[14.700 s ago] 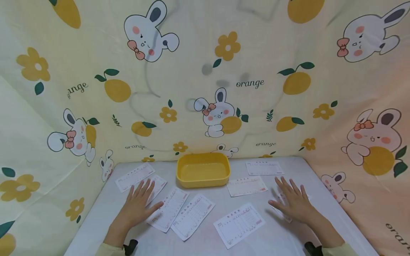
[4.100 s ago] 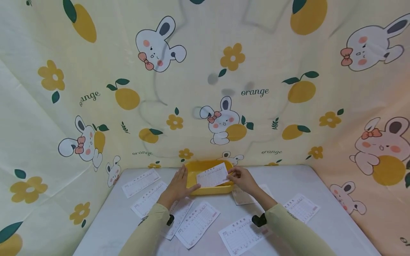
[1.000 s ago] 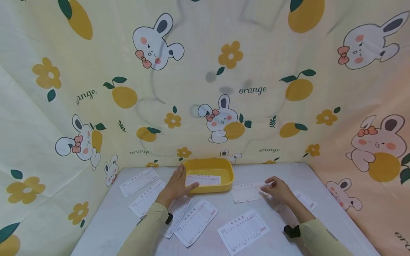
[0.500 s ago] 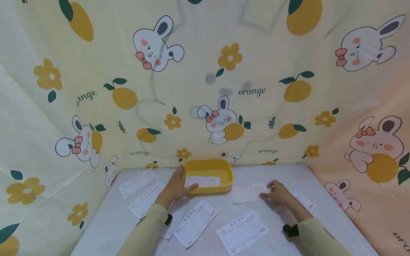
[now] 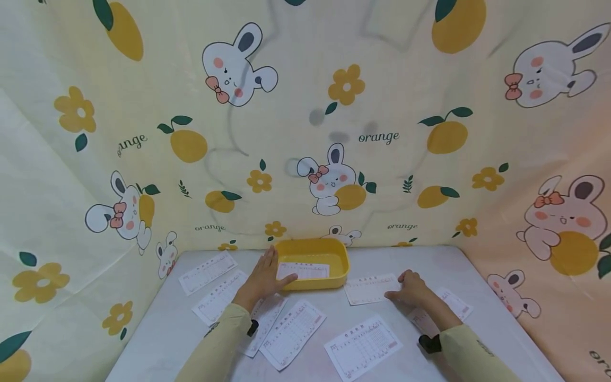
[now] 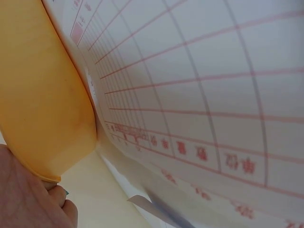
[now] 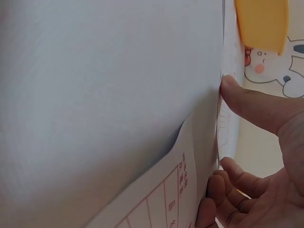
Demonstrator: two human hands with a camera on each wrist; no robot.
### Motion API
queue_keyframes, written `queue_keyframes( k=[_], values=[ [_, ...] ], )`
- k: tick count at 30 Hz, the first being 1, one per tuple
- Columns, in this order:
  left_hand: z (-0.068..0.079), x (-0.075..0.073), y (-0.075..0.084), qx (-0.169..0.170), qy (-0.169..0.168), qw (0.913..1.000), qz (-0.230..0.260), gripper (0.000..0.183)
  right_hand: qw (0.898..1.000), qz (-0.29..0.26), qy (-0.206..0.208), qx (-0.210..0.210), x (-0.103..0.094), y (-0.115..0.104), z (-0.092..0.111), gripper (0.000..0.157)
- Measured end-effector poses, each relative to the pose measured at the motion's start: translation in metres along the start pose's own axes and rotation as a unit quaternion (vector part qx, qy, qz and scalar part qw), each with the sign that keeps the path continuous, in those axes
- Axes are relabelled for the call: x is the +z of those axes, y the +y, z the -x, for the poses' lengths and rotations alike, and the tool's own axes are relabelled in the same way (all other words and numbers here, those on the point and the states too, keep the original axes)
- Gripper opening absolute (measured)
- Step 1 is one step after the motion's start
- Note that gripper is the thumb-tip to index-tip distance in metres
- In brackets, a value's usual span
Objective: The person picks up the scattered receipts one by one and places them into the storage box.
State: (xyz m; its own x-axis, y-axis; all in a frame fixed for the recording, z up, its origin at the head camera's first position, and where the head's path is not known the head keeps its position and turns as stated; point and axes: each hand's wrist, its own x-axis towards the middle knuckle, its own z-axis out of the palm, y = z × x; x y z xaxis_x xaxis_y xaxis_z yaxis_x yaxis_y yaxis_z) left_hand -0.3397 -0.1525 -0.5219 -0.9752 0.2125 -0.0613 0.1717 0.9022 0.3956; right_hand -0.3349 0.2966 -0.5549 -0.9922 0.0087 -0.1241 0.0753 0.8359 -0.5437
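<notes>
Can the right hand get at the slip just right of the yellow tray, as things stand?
Likely yes: the right hand is at the right end of the slip, and nothing else appears to lie over it.

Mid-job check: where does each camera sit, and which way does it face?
Head: on the person's head, facing forward and down at the table, yellow tray, paper slips and patterned cloth; left hand, right hand and sleeves show.
Left wrist: on that wrist, facing a ruled slip close up, the tray alongside; part of the left hand shows lower left.
Right wrist: on that wrist, facing along the table toward tray and cloth; the right hand shows at right.
Shared: head and right wrist both show right hand, tray and cloth.
</notes>
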Motion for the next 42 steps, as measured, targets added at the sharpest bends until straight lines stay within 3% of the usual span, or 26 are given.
queue_keyframes(
  k=[12, 20, 26, 31, 42],
  values=[
    [-0.001, 0.003, -0.002, 0.001, -0.002, 1.0000, -0.002, 0.114, 1.000, -0.003, -0.007, 0.016, 0.002, -0.002, 0.001, 0.065],
    [-0.002, 0.003, -0.001, -0.007, -0.006, 0.9999, -0.007, 0.116, 1.000, -0.012, 0.001, 0.002, 0.001, -0.003, 0.004, 0.064],
    [-0.001, 0.002, -0.002, 0.011, 0.001, 0.9999, -0.011, 0.115, 1.000, -0.014, -0.003, -0.018, -0.002, -0.006, 0.007, 0.064],
    [-0.001, 0.002, -0.002, 0.011, 0.000, 0.9999, -0.013, 0.114, 1.000, -0.023, -0.015, -0.010, -0.004, -0.006, 0.009, 0.066],
    [-0.004, 0.004, -0.004, 0.010, -0.001, 0.9998, -0.014, 0.116, 0.997, -0.056, 0.017, -0.041, -0.007, -0.004, 0.012, 0.044]
  ],
)
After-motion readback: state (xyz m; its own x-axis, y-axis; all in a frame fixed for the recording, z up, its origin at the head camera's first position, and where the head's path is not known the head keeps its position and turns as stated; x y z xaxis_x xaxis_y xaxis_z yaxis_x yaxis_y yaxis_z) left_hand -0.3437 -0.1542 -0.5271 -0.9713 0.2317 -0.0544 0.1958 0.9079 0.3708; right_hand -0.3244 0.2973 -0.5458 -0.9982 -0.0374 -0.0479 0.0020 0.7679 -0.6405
